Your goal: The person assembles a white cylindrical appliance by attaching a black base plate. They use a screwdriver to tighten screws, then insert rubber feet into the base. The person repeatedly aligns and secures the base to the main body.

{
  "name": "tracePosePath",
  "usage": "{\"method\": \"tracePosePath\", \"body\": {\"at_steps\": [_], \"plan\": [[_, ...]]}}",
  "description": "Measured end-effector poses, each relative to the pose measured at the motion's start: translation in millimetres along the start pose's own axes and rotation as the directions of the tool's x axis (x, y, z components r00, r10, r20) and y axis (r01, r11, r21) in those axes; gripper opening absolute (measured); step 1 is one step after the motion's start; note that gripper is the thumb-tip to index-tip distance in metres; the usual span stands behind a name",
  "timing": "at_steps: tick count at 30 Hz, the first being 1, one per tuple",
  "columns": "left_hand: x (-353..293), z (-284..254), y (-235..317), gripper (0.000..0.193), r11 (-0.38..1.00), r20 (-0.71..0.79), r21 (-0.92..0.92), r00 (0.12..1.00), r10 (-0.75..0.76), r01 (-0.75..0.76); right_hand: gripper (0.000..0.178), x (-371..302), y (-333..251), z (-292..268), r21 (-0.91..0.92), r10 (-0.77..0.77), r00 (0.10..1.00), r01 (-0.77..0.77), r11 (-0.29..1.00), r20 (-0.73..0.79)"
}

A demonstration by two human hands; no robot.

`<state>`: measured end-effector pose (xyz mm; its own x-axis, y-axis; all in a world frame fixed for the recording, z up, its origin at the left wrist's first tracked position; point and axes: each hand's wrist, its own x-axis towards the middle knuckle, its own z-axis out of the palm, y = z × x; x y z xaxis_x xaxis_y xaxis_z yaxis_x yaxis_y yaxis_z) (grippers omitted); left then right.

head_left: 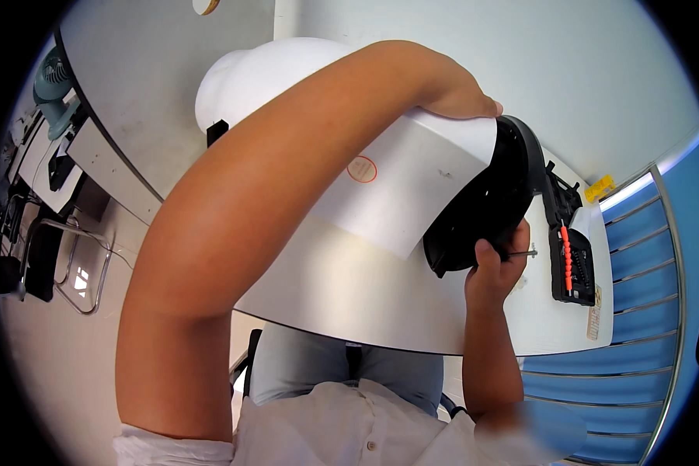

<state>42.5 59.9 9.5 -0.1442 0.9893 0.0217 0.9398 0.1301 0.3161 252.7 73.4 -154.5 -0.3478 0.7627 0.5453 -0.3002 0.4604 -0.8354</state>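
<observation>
A large rounded white appliance casing (412, 182) lies on its side on the white table, with a round sticker on it. At its right end is a black, hollow base part (485, 206). My left arm reaches across the casing, and my left hand (462, 97) is bent over its far right edge; most of its fingers are hidden. By the lower end of the black part, my right hand (499, 268) is closed around a thin screwdriver-like tool (525, 253). Its metal shaft sticks out to the right, and its handle is mostly covered.
An open black tool case (571, 264) with a red flexible shaft (567, 256) lies at the table's right. Beyond it is a small yellow object (599, 188). A metal railing (679, 287) runs along the right. At far left stand a fan (53, 85) and a chair (74, 268).
</observation>
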Motion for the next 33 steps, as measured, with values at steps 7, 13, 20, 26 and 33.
{"method": "tracePosePath", "body": {"at_steps": [7,13,20,26,33], "plan": [[1.3,-4.9,-16.9,0.070,0.997,0.000,-0.024,0.997,0.076,-0.076,0.051,-5.0,1.3,3.2,0.059,-0.056,0.998,0.055,0.997,0.024],[4.2,-0.7,-18.2,0.062,0.996,-0.025,-0.065,0.998,0.062,-0.063,0.047,-6.0,-2.2,-0.1,-0.092,0.007,1.000,-0.004,0.996,0.022],[5.9,1.8,-17.0,0.057,0.993,-0.010,-0.120,1.000,-0.014,0.013,0.039,-1.2,-4.8,2.0,0.038,0.065,0.997,-0.066,0.997,0.037],[-0.9,-0.5,-9.5,0.058,0.980,0.042,-0.193,0.998,-0.041,0.049,0.040,-3.9,-11.7,-1.4,0.010,0.115,0.992,-0.115,0.993,0.046],[-2.6,7.1,-4.3,0.058,0.981,-0.022,-0.188,0.999,-0.045,0.040,0.035,6.3,-20.5,-14.4,-0.243,0.092,0.981,-0.049,0.969,0.168]]}}
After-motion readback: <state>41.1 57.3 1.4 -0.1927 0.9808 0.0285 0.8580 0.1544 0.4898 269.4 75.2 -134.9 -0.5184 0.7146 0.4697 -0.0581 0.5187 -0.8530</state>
